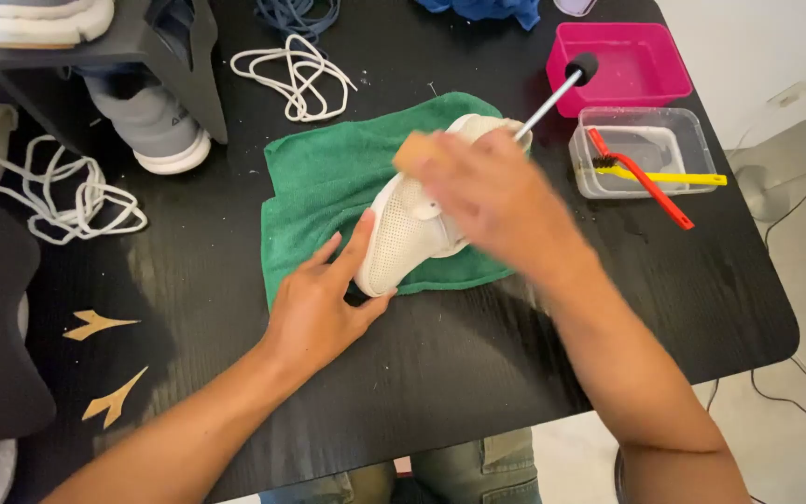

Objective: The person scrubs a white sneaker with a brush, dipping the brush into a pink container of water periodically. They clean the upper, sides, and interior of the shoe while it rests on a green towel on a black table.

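From above, the left hand lies flat, fingers spread, steadying the toe of the white perforated sneaker on the green cloth on the black bench, while the blurred right hand is clamped around a tan brush.

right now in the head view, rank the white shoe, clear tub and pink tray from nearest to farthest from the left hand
From the left hand:
1. white shoe, touching its thumb and fingers, on the green towel.
2. clear tub, off to the right, holding brushes.
3. pink tray, beyond the tub at the table's far right.
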